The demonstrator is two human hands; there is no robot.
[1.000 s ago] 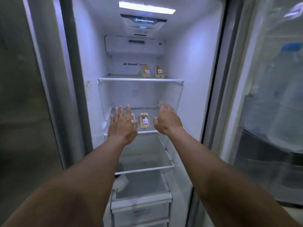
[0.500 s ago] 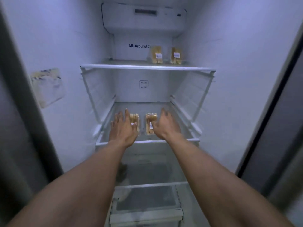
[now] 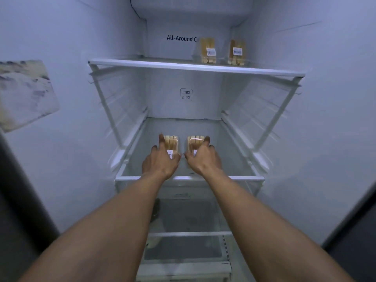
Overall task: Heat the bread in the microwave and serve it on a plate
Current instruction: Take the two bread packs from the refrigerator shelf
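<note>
Bread packs (image 3: 172, 140) sit half hidden behind left hand (image 3: 160, 162) and right hand (image 3: 204, 161).

- The front opening between the upper shelf (image 3: 195, 67) and the middle shelf (image 3: 244, 178) is left unobstructed; both forearms are passed through it.
- The centre of the middle shelf is taken up by the left bread pack (image 3: 172, 141) and the right bread pack (image 3: 195, 140), with a narrow gap between them.
- Each pack is straddled by one of the hands: the left hand (image 3: 160, 162) and the right hand (image 3: 204, 160).
- Bare shelf is seen on both sides of the packs and behind them, up to the back wall (image 3: 183, 106).
- Sideways room is bounded by the slanted shelf brackets (image 3: 105, 102) along both walls.
- The right rear of the upper shelf is occupied by two further packs (image 3: 207, 49).
</note>
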